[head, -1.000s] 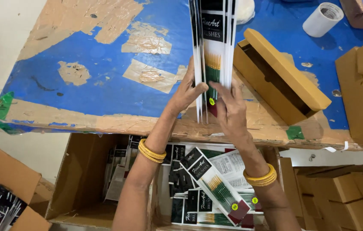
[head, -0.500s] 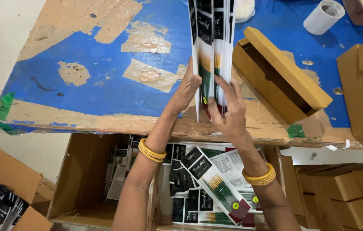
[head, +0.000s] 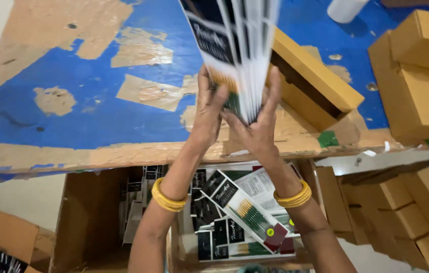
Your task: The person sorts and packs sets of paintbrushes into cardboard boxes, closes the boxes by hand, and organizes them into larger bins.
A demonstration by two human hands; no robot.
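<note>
Both my hands, left hand [head: 208,114] and right hand [head: 259,129], fingers clamped on pack stack [head: 237,55], upper centre, above blue surface [head: 98,116]. Step: squaring stack. Next needs firm even grip.

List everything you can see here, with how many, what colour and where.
stack of flat packets: one bundle, black and white, held upright over the table
table: one, blue with worn tan patches
open box: one, tan, on the table behind the packets
closed boxes: several, tan, right end of the table
more boxes: several, tan, lower right
carton of packets: one, brown, under the table edge
white roll: one, top edge
bangles: yellow, on both wrists
left hand: grips the stack
right hand: grips the stack
</note>
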